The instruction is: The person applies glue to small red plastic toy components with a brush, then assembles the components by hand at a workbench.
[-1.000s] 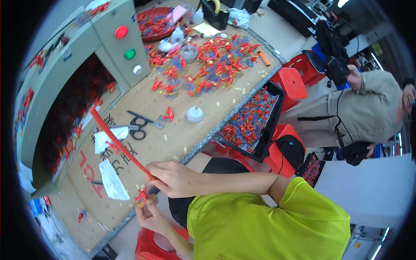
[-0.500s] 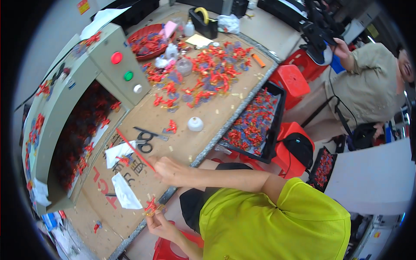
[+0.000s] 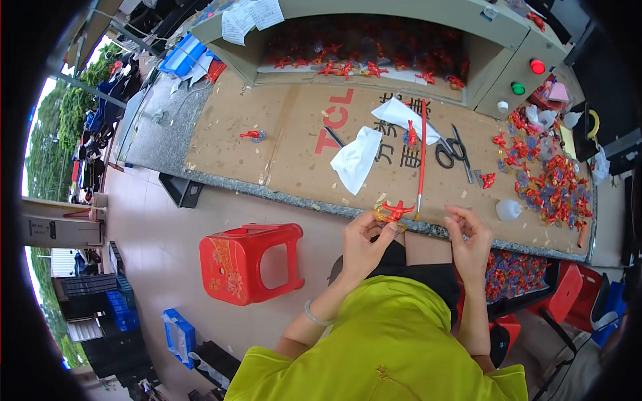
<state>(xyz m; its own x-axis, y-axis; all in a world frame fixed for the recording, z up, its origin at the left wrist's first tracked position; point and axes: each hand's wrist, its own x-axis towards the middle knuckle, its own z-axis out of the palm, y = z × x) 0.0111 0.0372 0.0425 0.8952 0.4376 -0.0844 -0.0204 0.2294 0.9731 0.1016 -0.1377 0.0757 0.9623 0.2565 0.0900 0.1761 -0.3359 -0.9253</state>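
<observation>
My left hand [image 3: 364, 244] pinches a small glossy red figurine [image 3: 398, 211] with yellowish, see-through parts below it, just off the table's front edge. My right hand [image 3: 471, 237] is raised to the right of it, fingers loosely curled and apart, with nothing visible in them. Between the hands and farther in, a thin red-handled brush [image 3: 422, 150] lies on the cardboard, its metal end toward me. A white cloth or tissue [image 3: 356, 160] lies left of the brush, and a second white piece [image 3: 403, 117] lies beyond, beside another red figurine [image 3: 410, 136].
Black scissors [image 3: 457, 152] and a white squeeze bottle [image 3: 509, 210] are at the right, before a heap of figurines [image 3: 558, 184]. A grey machine with a wide opening [image 3: 498, 73] stands at the back. A red stool [image 3: 251, 264] is on the floor at the left.
My view has turned to the left. My right hand has let go of the red brush, which now lies on the table. The left hand still holds the figurine.
</observation>
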